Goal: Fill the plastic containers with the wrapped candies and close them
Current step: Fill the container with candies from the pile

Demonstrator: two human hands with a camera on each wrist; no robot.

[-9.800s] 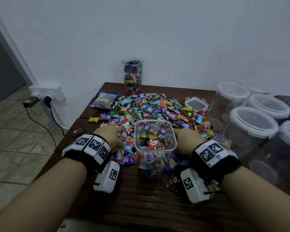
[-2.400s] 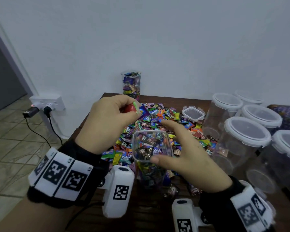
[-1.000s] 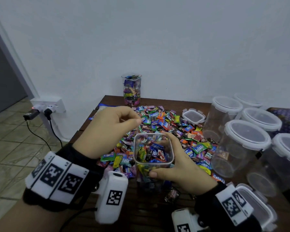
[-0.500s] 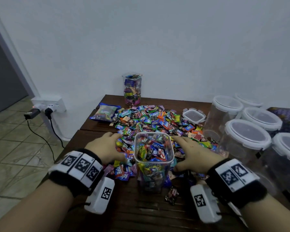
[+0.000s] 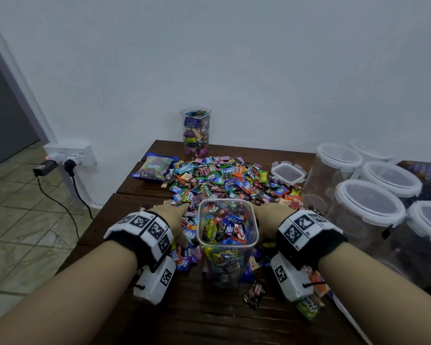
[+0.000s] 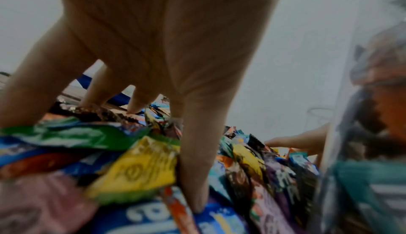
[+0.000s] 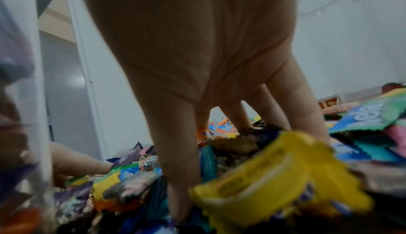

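Crinkly foil and plastic wrap: the wrapped candies [image 5: 224,180] lie in a loose heap across the dark wooden desk [image 5: 202,317], with the open square container [image 5: 227,241] standing upright at the heap's near edge, filled almost to its rim. Left hand [image 5: 171,221] sits just left of it, right hand [image 5: 271,214] just right, both palm-down on the pile. Wrist views show the fingers [image 6: 193,159] of the left spread and fairly straight, tips pressed among wrappers; the right hand's fingers [image 7: 175,159] likewise splayed, nothing pinched yet. Judgement: each candy is light, small and slick, likely to slide out of a loose grasp, so gathering several under curled fingers against the palm looks better than picking singly. The container's thin clear walls probably flex; take it low by two opposite sides, not by the rim. A snap-lock lid [image 5: 288,171] lies at the pile's far right. One filled jar [image 5: 196,131] stands by the wall; lidded round tubs [image 5: 370,204] wait to the right.
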